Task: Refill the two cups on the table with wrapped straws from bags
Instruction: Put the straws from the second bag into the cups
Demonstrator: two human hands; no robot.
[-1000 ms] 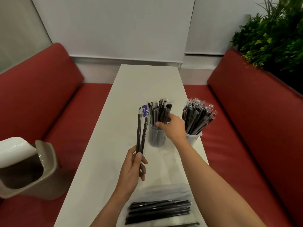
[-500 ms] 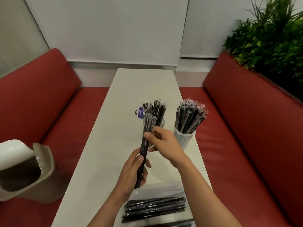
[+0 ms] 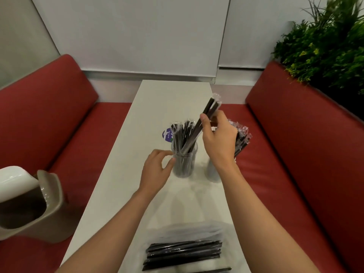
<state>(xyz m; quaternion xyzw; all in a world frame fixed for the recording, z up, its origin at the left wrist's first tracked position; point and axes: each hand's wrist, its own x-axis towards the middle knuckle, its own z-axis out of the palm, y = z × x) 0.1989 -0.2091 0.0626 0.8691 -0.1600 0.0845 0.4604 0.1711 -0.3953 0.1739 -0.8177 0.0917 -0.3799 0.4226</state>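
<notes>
Along both sides of the frame run red padded benches, the left bench (image 3: pixel 49 119) and the right bench (image 3: pixel 295 144), with a long white table (image 3: pixel 173 99) between them running up the middle. A leafy green plant (image 3: pixel 325 50) fills the upper right corner behind the right bench. At lower left a beige swing-lid bin (image 3: pixel 39 209) sits on the left bench.

At the bottom centre a clear bag (image 3: pixel 183 251) of black wrapped straws lies flat on the table. Mid-frame stands a clear cup (image 3: pixel 184 164), about half full of wrapped straws standing upright. Just right of it a white cup (image 3: pixel 211 172), partly hidden by the forearm, holds a dense bunch of straws (image 3: pixel 242 140) fanning to the right.

The right hand (image 3: pixel 218 140) is raised over the cups, thumb and fingers pinching the held straws (image 3: pixel 210 107), which slant up to the right with their lower ends inside the clear cup. The left hand (image 3: pixel 155 170) hovers beside the clear cup's left wall, fingers loosely curved and holding nothing, thumb tip at the wall. A small purple sticker (image 3: pixel 167 134) shows on the table behind the clear cup.
</notes>
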